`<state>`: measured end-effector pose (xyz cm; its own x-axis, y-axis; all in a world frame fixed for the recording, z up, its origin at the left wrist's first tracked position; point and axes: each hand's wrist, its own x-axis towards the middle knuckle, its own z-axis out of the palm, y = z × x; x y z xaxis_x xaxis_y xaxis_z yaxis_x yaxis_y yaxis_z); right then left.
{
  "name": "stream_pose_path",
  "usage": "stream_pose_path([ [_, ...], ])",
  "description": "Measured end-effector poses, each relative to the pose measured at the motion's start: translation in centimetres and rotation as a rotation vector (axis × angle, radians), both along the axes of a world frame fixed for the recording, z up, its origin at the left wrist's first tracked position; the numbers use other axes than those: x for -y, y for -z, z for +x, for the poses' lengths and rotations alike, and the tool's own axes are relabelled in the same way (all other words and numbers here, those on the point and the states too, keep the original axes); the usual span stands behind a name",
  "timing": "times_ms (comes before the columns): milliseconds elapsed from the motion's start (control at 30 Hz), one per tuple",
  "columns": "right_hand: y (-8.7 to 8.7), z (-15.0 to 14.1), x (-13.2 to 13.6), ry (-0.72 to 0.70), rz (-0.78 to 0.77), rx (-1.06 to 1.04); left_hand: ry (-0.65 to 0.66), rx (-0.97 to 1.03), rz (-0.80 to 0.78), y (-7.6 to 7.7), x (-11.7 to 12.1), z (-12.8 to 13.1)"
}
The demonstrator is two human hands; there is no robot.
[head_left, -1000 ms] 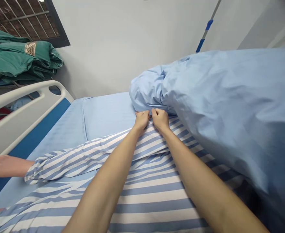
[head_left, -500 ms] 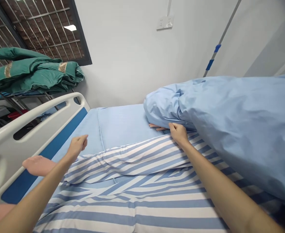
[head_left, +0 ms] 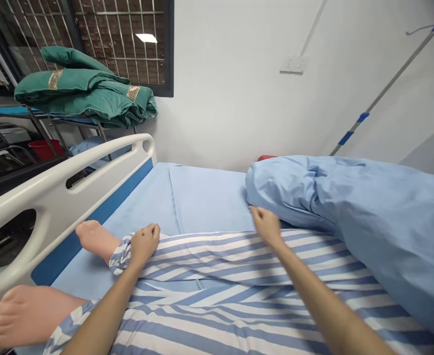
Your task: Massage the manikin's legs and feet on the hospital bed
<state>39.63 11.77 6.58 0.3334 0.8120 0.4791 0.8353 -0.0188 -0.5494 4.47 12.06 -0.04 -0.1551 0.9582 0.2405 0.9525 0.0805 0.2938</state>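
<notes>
My left hand [head_left: 145, 242] is closed at the lower leg of the blue-and-white striped trousers [head_left: 217, 256], just above the bunched cuff; its fingertips are partly hidden. My right hand [head_left: 267, 224] is curled, slightly blurred, beside the near left end of the light blue quilt [head_left: 379, 212] and above the upper thigh of the far trouser leg. What lies inside its fingers is hidden. Two bare feet come out of the trouser cuffs: the far foot [head_left: 95, 239] and the near foot [head_left: 28, 315]. The legs lie stretched out on a light blue bed sheet [head_left: 205, 197].
A white bed-end board [head_left: 57, 170] with a blue panel stands at the left. Behind it, a folded green padded blanket [head_left: 94, 93] rests on a metal frame. A drip pole [head_left: 383, 93] leans across the right, and a wall socket [head_left: 293, 65] is on the wall.
The view has swung left. My left hand has come down from above the sheet onto the trouser leg. My right hand has shifted left along the quilt's edge, and the fingers seen there are now covered.
</notes>
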Motion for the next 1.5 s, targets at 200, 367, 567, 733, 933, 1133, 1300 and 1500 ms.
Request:
stream_pose_path([
  [200,0.8,-22.6,-0.1,-0.506,0.088,-0.316,0.007,-0.005,-0.06,-0.4,0.3,-0.2],
  [367,5.9,-27.5,-0.6,-0.574,-0.064,-0.357,0.116,-0.002,-0.141,-0.4,0.1,-1.0],
  [567,6.5,-26.2,-0.9,-0.648,-0.068,-0.425,0.214,0.134,-0.094,-0.2,-0.4,-1.7],
  [733,6.1,-26.4,-1.1,-0.644,-0.045,-0.565,0.172,0.477,-0.006,-2.9,-1.7,-1.0],
  [933,6.1,-25.9,-1.8,-0.599,-0.036,-0.889,0.122,1.085,0.238,-3.7,-2.3,2.9],
  [1133,6.2,-25.8,-1.9,-0.555,-0.004,-0.882,0.027,0.857,0.218,0.1,-1.4,3.3],
  [1300,6.0,-25.9,-1.5,-0.526,-0.024,-0.823,0.044,0.763,0.236,0.1,-1.4,3.0],
  [1500,2.8,-25.4,-0.3,-0.454,-0.073,-0.314,0.103,0.693,0.213,0.5,-1.7,2.7],
])
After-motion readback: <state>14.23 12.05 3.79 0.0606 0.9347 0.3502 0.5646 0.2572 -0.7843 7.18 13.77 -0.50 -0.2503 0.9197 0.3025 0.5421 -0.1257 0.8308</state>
